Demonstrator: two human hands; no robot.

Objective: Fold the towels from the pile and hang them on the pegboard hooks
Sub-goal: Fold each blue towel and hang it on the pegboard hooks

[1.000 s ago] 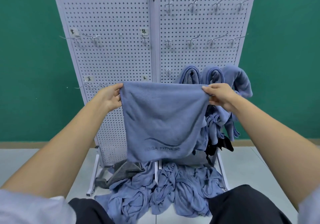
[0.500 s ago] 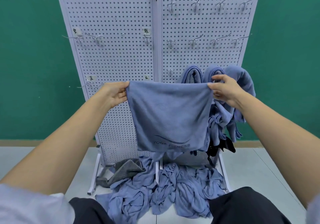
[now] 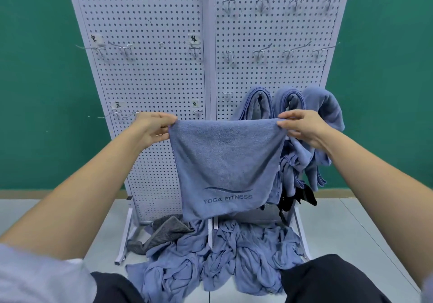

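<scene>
Towel up, mid-frame!
Left hand [image 3: 152,128] and right hand [image 3: 302,129] pinch the towel [image 3: 225,164] corners; level edges before folding.

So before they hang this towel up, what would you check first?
1. Left hand pinches one top corner of the blue towel: ok.
2. Right hand pinches the other top corner: ok.
3. Top edge pulled straight and level between the hands: ok.
4. Towel folded as narrow as the hanging towels: not ok, it is spread wide.
5. A free hook just left of the hanging towels: ok, it is bare.
6. Pegboard steady enough on its stand to take a push: cannot tell.
</scene>
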